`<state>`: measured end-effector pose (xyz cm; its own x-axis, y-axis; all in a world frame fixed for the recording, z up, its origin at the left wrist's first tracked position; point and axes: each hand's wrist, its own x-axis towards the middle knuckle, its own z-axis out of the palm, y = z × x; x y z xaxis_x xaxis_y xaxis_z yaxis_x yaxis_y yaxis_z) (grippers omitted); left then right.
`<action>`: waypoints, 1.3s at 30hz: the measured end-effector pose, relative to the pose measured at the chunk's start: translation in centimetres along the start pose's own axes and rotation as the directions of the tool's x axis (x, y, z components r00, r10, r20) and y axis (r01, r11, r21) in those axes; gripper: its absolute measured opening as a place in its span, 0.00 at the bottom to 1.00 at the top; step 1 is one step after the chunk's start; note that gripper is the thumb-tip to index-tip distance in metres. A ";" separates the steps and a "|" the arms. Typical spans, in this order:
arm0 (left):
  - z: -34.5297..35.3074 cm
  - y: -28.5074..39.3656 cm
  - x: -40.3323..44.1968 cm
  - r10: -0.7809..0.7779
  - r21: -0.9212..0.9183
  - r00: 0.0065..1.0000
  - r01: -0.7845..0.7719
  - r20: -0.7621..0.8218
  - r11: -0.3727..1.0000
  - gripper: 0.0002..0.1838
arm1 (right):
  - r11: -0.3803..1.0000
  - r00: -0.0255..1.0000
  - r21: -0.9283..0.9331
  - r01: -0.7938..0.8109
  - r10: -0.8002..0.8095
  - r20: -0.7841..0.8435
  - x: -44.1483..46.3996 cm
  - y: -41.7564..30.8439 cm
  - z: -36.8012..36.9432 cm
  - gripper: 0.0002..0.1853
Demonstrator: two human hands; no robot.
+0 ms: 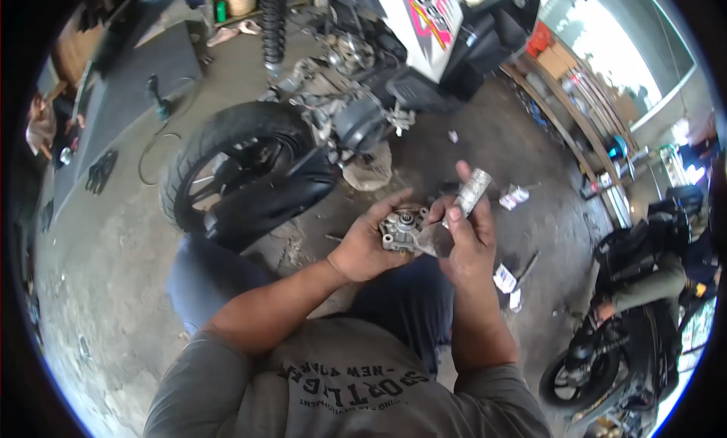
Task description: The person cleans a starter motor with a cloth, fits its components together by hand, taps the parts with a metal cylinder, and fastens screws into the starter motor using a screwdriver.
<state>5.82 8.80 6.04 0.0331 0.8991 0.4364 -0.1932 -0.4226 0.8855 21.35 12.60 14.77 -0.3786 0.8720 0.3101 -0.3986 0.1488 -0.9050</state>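
My left hand [366,247] is closed around the edge of a small cast-metal engine part [403,227] with a round shaft or bearing at its centre and bolt holes around it. My right hand [471,245] grips a scraper by its knurled silver handle [475,189], which points up and away. Its flat, wide blade [433,239] lies against or just over the right edge of the metal part; whether they touch I cannot tell. Both hands are above my lap.
Ahead stands a partly dismantled motorcycle with its rear wheel [227,161] and bare engine [356,123]. White paper boxes [506,279] lie on the floor at right. A green power tool [157,97] with a cord is at left. Another person's arm [644,290] reaches over a black motorcycle [628,355].
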 end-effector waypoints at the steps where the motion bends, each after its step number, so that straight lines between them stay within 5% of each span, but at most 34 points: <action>1: 1.0 -0.9 -0.3 -0.005 -0.014 1.000 0.005 0.019 1.000 0.52 | 0.993 0.997 -0.102 0.065 -0.067 -0.021 -0.8 -0.1 -0.7 0.31; 3: 2.8 -2.2 -0.3 0.000 -0.036 0.998 0.002 0.055 0.999 0.51 | 0.933 0.978 -0.307 0.189 -0.207 -0.027 -2.0 -0.3 -2.0 0.33; 8: 4.1 -2.5 -0.4 0.008 0.104 0.985 -0.026 0.174 0.994 0.47 | 0.839 0.976 -0.505 0.205 -0.140 0.165 -4.1 -0.9 -4.1 0.34; 23: 4.5 -2.9 1.6 -0.154 0.127 0.956 0.126 0.248 0.984 0.37 | 0.807 0.967 -0.566 0.169 -0.024 0.255 -2.5 -1.7 -6.5 0.32; 39: 4.2 -2.4 2.0 -0.261 0.189 0.925 0.214 0.278 0.958 0.39 | 0.747 0.958 -0.646 0.157 0.044 0.284 -2.1 -2.2 -5.7 0.27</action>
<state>10.48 11.13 5.47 0.3533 0.9101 0.2167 0.0075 -0.2344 0.9721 27.84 13.09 14.47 -0.6178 0.7092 0.3397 0.1820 0.5493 -0.8156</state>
